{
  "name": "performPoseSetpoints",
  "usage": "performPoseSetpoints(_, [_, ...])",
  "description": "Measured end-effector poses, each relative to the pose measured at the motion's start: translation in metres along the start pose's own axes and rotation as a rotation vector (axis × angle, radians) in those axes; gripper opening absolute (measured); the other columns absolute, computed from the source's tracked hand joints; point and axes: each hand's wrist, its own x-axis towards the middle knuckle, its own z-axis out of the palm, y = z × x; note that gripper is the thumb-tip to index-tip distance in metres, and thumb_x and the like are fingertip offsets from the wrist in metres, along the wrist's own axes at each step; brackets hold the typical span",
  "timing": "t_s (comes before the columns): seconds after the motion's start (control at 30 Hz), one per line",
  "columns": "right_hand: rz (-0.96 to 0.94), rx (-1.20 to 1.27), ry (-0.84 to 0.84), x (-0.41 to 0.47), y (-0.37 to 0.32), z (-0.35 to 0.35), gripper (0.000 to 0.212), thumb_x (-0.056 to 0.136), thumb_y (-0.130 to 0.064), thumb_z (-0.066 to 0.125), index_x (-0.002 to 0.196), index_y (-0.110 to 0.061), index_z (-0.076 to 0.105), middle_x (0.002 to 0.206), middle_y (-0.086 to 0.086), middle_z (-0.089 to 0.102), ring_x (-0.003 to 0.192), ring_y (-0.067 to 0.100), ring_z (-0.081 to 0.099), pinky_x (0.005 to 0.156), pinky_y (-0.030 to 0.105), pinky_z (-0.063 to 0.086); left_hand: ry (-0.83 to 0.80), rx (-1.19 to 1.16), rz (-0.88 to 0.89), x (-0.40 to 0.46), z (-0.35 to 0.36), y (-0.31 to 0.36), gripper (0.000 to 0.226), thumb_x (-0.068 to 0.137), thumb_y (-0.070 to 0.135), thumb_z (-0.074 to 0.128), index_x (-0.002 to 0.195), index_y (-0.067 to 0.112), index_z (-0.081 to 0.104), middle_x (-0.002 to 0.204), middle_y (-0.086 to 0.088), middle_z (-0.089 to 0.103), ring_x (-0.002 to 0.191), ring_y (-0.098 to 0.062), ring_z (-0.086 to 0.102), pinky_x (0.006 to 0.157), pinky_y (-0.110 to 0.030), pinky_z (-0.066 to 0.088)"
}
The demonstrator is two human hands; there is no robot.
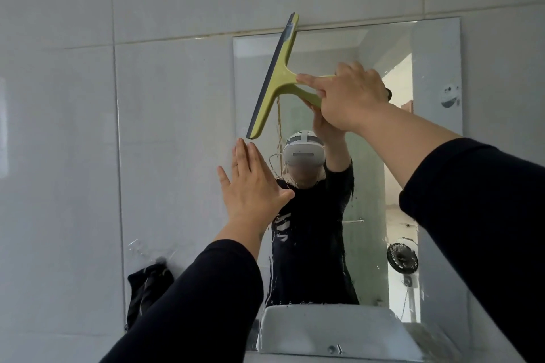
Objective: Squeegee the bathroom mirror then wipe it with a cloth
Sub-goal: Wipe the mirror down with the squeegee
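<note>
No brand or label can be read anywhere; pale marks on the dark shirt reflected in the mirror are too streaked to make out as lettering.

The yellow-green squeegee lies against the upper left part of the mirror, at about 11 o'clock from the frame's centre. Its blade bar is the long axis, running steeply from roughly 1 o'clock, where the top end pokes just past the mirror's upper edge onto the grey wall tiles, down to 7 o'clock near the mirror's left edge. The dark rubber strip faces left, and the handle points off to the right, toward 4 o'clock.

The right hand is closed around that handle, fingers wrapped over it, so most of the handle is hidden under the grip. The left hand holds nothing: it is spread flat, fingers straight and together, thumb splayed, at the mirror's left edge just below the blade's lower tip; whether the palm touches the glass cannot be told.

A dark cloth hangs on the wall at 7 o'clock, partly covered by the left sleeve. The white basin at 6 o'clock is cut off below. The reflection shows a headset and a small fan at 4 o'clock.
</note>
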Motion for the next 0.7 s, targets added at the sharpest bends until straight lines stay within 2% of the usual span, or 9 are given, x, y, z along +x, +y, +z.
performPoseSetpoints(0.4, [0.028, -0.088, -0.111, -0.018, 0.048, -0.021, 0.056, 0.100, -0.026, 0.032, 0.142, -0.060, 0.016, 0.123, 0.012, 0.047, 0.118, 0.031, 0.039, 0.097, 0.045, 0.032, -0.055, 0.020, -0.064, 0.001, -0.004, 0.011, 0.118, 0.075, 0.070, 0.050, 0.150, 0.010, -0.018, 0.158, -0.005, -0.027, 0.148, -0.019, -0.015, 0.117, -0.057, -0.004])
performPoseSetpoints(0.53, [0.011, -0.120, -0.126, -0.017, 0.058, -0.025, 0.057, 0.099, -0.025, 0.031, 0.141, -0.060, 0.016, 0.125, 0.012, 0.047, 0.119, 0.031, 0.039, 0.098, 0.045, 0.031, -0.048, -0.012, -0.092, -0.003, -0.005, 0.038, 0.118, 0.076, 0.075, 0.044, 0.149, 0.007, -0.017, 0.158, -0.006, -0.026, 0.148, -0.019, -0.016, 0.114, -0.060, -0.006])
performPoseSetpoints(0.7, [-0.017, -0.129, -0.136, -0.019, 0.076, -0.028, 0.057, 0.099, -0.024, 0.029, 0.141, -0.061, 0.017, 0.124, 0.012, 0.048, 0.118, 0.031, 0.038, 0.098, 0.046, 0.031, -0.088, -0.115, -0.099, -0.021, 0.005, 0.093, 0.112, 0.079, 0.063, 0.049, 0.150, 0.005, -0.016, 0.159, -0.009, -0.024, 0.147, -0.022, -0.020, 0.113, -0.059, -0.007])
